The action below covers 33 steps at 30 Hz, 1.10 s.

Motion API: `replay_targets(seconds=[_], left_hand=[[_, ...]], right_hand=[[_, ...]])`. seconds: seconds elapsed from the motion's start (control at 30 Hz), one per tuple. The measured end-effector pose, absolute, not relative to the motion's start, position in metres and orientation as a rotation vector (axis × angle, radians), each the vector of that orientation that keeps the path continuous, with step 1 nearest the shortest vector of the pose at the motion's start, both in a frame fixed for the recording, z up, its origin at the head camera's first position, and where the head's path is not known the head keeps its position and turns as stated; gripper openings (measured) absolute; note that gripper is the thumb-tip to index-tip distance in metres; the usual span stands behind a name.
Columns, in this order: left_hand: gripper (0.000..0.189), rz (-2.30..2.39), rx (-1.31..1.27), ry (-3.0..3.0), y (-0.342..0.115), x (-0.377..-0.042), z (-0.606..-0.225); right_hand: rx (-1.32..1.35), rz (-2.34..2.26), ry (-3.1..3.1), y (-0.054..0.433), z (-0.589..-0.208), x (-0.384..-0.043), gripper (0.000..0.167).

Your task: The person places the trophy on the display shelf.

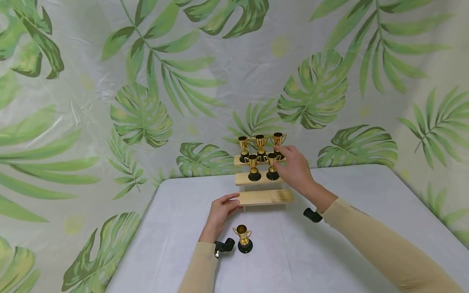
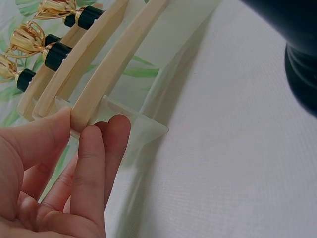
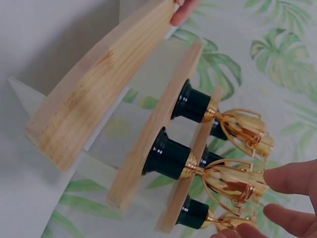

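Note:
A three-step wooden display stand (image 1: 265, 197) is on the table. My left hand (image 1: 222, 211) pinches the left end of its lowest board (image 2: 111, 69) between thumb and fingers. Two small gold trophy cups with black bases stand on the middle board: a left one (image 1: 253, 162) and a right one (image 3: 233, 181). My right hand (image 1: 293, 167) is at that right cup, thumb tip right at its rim and fingers spread loosely beside it. Three more trophy cups (image 1: 260, 141) stand on the top board, the right one partly behind my right hand.
Another gold trophy cup (image 1: 243, 238) stands upright on the white-covered table (image 1: 289, 252), in front of the stand and beside my left wrist. A leaf-printed cloth (image 1: 205, 93) hangs close behind the stand. Pale translucent supports (image 2: 133, 116) hold up the boards.

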<state>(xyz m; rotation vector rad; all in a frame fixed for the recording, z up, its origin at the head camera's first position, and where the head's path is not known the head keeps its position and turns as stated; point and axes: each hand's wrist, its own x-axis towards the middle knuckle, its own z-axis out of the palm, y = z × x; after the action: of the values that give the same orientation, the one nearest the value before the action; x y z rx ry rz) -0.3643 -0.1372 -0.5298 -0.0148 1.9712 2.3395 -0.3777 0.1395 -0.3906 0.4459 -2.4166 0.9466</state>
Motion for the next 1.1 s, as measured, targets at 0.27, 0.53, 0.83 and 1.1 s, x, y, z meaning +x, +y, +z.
replay_targets(seconds=[0.27,0.53,0.83,1.1], left_hand=[[0.033,2.34,-0.012,1.979,-0.138,-0.364,-0.529],[0.033,2.352,-0.019,1.951,-0.137,-0.365,-0.53],[0.033,2.356,-0.01,1.956,-0.137,-0.365,-0.53],[0.031,2.353,-0.033,1.964,-0.137,-0.364,-0.529]], right_hand=[[0.48,0.978,-2.362,0.141,-0.391,-0.365,0.053],[0.502,0.953,-2.354,0.14,-0.39,-0.352,0.054],[0.512,0.97,-2.337,0.138,-0.392,-0.338,0.054],[0.501,1.019,-2.325,0.136,-0.396,-0.324,0.054]])
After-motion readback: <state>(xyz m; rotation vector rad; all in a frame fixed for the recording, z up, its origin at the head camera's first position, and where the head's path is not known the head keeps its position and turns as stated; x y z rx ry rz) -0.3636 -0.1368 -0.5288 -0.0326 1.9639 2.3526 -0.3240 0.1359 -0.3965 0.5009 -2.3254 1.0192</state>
